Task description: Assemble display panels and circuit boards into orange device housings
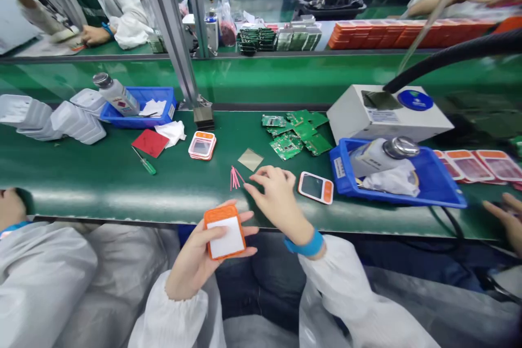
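My left hand (pixel 216 244) holds a small orange casing (pixel 207 218) above the table's front edge. The thumb presses on its white inner panel (pixel 230 239), and the fingers support it from behind. My right hand (pixel 277 196), with a blue wristband, reaches over the green table, thumb and forefinger close together at the end of a thin pink strip (pixel 240 175). Several more pink strips (pixel 234 178) lie beside it. Just behind the fingertips is a flat translucent square sheet (pixel 250 159). To the right of my hand lies a white-and-orange casing with a dark window (pixel 313 187).
Green circuit boards (pixel 299 133) are piled behind my right hand. A blue tray (pixel 340 168) with a bottle stands right, before a white box (pixel 367 119). Leftward are stacked casings (pixel 202 145), a screwdriver (pixel 144 163) and white trays (pixel 79 122). Co-workers' hands appear at both sides.
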Available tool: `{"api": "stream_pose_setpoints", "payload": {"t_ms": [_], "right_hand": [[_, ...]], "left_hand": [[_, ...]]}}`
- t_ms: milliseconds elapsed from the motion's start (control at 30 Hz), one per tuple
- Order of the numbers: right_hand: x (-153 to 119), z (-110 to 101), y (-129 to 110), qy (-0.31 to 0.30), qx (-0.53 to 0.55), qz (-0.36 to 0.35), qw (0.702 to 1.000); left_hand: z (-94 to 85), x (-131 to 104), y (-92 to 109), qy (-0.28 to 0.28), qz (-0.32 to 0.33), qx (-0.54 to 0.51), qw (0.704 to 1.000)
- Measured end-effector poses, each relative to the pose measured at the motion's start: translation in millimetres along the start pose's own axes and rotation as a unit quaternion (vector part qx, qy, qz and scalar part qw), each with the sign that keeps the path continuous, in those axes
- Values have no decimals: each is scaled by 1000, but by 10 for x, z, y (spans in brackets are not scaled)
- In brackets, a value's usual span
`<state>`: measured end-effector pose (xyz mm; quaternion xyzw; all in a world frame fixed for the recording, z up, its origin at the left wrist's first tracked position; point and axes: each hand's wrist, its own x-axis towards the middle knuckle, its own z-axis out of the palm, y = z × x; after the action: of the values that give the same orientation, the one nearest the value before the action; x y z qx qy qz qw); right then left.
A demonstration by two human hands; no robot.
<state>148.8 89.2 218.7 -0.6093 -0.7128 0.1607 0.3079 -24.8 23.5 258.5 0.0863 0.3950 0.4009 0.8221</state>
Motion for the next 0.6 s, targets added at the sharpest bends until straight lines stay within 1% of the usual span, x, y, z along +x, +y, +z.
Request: {"api": "stream_pose_setpoints", "payload": {"t_ms": [67, 133, 200, 267, 300, 367, 433, 500, 533, 567, 600], "right_hand": [[75, 223, -41, -8, -19, 20, 1000], [90, 372, -66, -4, -34, 43, 998], [84, 437, -73, 4, -40, 61, 997], [80, 411, -63, 13, -37, 72, 997], [76, 361, -53, 20, -33, 78, 996], [50, 186, -26, 40, -19, 87, 995], [-21, -79, -3, 66, 2, 89, 994], [-143, -392, 3, 86, 28, 72, 993], [-217, -547, -1, 101, 45, 52, 993], [-296, -689, -10, 103, 68, 3, 992], [-374, -813, -23, 88, 75, -48, 992]], "left_hand": [[-28, -59, 69, 46, 13, -6, 999], [-38, -92, 114, 72, 20, -10, 997], [-27, -93, 138, 67, 24, -16, 997], [11, -72, 143, 30, 25, -26, 999], [41, -57, 140, 4, 22, -31, 999], [114, -27, 122, -50, 11, -36, 998], [194, -2, 90, -99, -10, -39, 994], [268, 19, 44, -139, -37, -42, 989], [302, 31, 16, -157, -50, -43, 985], [335, 43, -15, -174, -63, -42, 982], [366, 57, -46, -188, -74, -42, 978]]}}
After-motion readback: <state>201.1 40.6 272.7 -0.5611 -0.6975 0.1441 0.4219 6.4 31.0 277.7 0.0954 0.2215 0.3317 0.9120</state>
